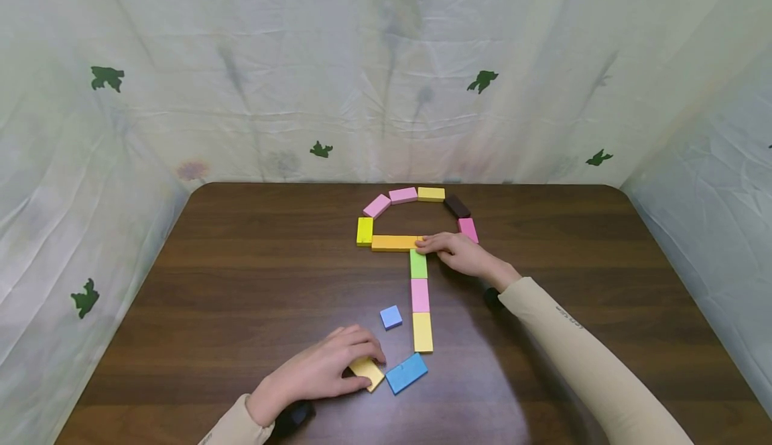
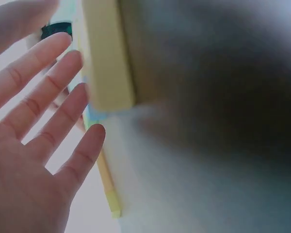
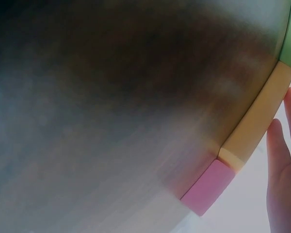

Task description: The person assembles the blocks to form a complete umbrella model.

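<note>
My left hand (image 1: 328, 364) hovers over a pale yellow block (image 1: 369, 371) at the near side of the table, thumb by one edge and index finger by the other. Its fingers look straight and spread beside that block (image 2: 106, 53) in the left wrist view; contact is unclear. My right hand (image 1: 461, 255) reaches in, its outstretched fingertips on the right end of an orange block (image 1: 393, 243). Just below them a green block (image 1: 419, 264), a pink block (image 1: 420, 295) and a yellow block (image 1: 423, 332) form a straight column.
Above the orange block, an arch of blocks runs from a bright yellow block (image 1: 364, 231) past a dark brown block (image 1: 457, 206) to a magenta block (image 1: 468, 230). A small blue block (image 1: 391, 318) and a larger blue block (image 1: 407, 373) lie near the column on the wooden table (image 1: 253, 284).
</note>
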A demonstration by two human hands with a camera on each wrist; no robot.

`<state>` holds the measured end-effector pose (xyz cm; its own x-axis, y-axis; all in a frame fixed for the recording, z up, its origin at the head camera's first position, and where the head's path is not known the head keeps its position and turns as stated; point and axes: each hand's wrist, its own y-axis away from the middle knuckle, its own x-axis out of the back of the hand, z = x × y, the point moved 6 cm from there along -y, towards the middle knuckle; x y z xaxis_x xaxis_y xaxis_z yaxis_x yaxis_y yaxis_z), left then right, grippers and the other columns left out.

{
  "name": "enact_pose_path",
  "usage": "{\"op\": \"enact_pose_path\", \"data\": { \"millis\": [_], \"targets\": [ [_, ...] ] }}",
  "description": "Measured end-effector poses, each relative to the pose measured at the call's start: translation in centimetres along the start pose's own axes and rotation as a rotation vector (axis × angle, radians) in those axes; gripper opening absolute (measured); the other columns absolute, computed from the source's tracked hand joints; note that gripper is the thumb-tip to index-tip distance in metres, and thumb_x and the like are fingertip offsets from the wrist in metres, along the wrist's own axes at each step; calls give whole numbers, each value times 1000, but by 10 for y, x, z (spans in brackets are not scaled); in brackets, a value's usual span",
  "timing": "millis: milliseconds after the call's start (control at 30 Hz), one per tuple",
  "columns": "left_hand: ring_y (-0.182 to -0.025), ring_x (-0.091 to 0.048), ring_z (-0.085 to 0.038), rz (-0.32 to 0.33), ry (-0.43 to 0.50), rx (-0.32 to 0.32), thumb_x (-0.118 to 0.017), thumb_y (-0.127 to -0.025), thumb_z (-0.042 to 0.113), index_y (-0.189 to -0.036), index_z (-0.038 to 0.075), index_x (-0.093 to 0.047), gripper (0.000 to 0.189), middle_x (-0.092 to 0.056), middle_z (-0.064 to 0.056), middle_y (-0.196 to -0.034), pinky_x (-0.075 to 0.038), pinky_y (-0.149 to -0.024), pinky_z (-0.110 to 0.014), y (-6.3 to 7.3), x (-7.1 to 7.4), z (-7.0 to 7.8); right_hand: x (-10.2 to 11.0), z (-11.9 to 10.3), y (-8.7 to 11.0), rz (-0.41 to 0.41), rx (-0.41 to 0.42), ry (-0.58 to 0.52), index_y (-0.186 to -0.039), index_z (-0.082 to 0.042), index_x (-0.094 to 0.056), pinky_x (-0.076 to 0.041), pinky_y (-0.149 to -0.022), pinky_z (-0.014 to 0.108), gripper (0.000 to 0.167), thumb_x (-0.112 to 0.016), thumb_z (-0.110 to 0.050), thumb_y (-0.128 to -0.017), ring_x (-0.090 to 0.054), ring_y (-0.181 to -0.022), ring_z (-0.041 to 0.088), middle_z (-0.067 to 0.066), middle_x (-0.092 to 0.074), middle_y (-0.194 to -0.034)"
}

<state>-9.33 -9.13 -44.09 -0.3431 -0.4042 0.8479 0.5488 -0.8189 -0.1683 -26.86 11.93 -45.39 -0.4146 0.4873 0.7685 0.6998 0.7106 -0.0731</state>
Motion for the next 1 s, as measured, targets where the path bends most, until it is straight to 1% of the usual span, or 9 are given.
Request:
{"op": "enact_pose_path", "data": {
  "millis": [167,333,467,700,867,1000],
  "targets": [
    [-106,-50,-10,21,22,53,-70,-87,16,-111,14,-65,25,-57,8,-112,-42,-93,-34,-9,16,-11,1,-1,0,1,-1,-5,-125,-6,-65,-37,-103,42,41,-46,9,-91,-47,-127,24,5,-59,-131],
    [-108,-51,-13,18,21,121,-69,-88,15,-117,11,-63,30,-57,4,-117,-43,-94,-35,-19,23,-23,1,-2,0,-1,0,0,-125,-6,-65,-37,-103,43,41,-46,8,-91,-47,-127,25,5,-59,-131],
    [-107,-53,-13,10,16,163,-69,-89,16,-119,11,-63,31,-57,2,-116,-45,-93,-33,-30,22,-31,1,-2,0,-2,-6,-2,-125,-6,-65,-37,-103,43,41,-46,8,-91,-47,-127,25,5,-59,-131],
    [-107,-53,-16,-30,-8,164,-72,-87,17,-118,10,-64,33,-56,-1,-117,-45,-92,-32,-46,15,-38,1,-1,0,-5,-11,-5,-125,-6,-64,-37,-103,44,41,-46,7,-92,-47,-127,25,5,-58,-132],
    [-107,-53,-16,-68,-41,173,-72,-87,20,-120,12,-64,34,-56,-2,-118,-45,-93,-32,-52,9,-40,1,-1,0,-8,-16,-7,-126,-7,-64,-37,-103,44,41,-46,8,-92,-46,-128,25,5,-58,-132],
    [-104,-54,-16,-70,-70,175,-72,-87,19,-119,12,-65,33,-58,-2,-115,-47,-90,-32,-55,6,-40,1,-1,0,-5,-12,-5,-125,-7,-64,-37,-103,44,41,-46,8,-92,-46,-128,25,5,-58,-132]
  ]
}}
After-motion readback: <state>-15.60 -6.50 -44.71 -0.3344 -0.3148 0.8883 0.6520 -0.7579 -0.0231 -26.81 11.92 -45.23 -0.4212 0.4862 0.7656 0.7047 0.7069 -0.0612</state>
